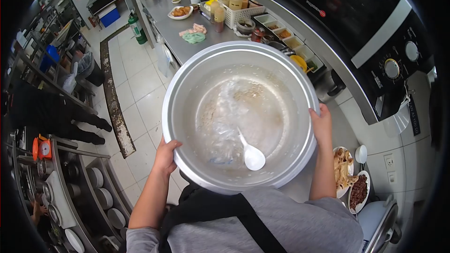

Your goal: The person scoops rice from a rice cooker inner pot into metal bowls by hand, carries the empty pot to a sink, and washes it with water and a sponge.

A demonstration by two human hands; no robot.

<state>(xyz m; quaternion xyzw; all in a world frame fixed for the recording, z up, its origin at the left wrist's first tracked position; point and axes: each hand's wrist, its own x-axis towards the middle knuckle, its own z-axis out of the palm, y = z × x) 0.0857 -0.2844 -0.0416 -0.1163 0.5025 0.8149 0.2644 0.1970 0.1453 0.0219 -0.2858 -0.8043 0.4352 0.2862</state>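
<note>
In the head view, a large metal pot (197, 94) fills the middle of the frame, its mouth facing the camera. The left hand (167, 156) holds the rim at its lower left, thumb over the edge and the other fingers mostly hidden beneath. The right hand (321, 122) is closed around the rim on the right; how far its fingers reach under cannot be seen.

To hold it well, I would keep both grips firm and at even height, elbows close to the body, because a pot this wide could tip if one side dropped. Keeping it level should also stop the loose things inside from sliding.

Inside, a white spoon (254, 157) lies near the bottom of the pot, beside what looks like clear plastic film (220, 143). Pale specks, perhaps rice, cling to the wall; whether there is water on the base I cannot tell.

At top centre, a white basket (232, 19) holds bottles (236, 2), and a plate (175, 17) to its left carries fried food (180, 11). At lower right, an oval dish (367, 174) contains dark reddish food (359, 192), just beside flatbread (342, 168).
</note>
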